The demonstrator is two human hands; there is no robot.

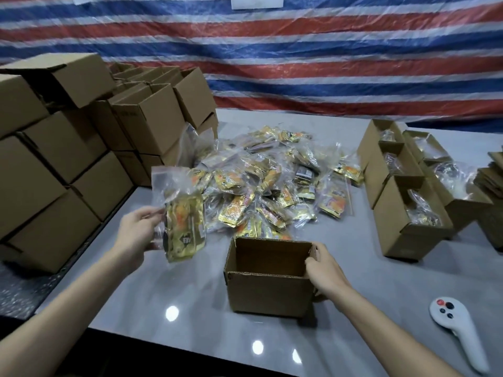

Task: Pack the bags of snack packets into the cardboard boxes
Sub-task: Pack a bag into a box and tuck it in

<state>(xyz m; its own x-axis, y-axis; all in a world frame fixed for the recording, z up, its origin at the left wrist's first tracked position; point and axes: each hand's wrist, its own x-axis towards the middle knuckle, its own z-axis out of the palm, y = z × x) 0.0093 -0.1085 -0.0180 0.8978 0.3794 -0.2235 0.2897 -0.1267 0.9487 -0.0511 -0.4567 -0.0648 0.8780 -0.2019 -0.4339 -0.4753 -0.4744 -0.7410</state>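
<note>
Left hand (136, 229) pinching clear bag of gold snack packets (181, 213) above grey counter (152, 300); right hand (324, 266) gripping rim of open, empty cardboard box (268, 292).

Packet print in the held bag (183, 213) too blurred to read, flattened cardboard stack (491, 180) cut off at right edge
</note>
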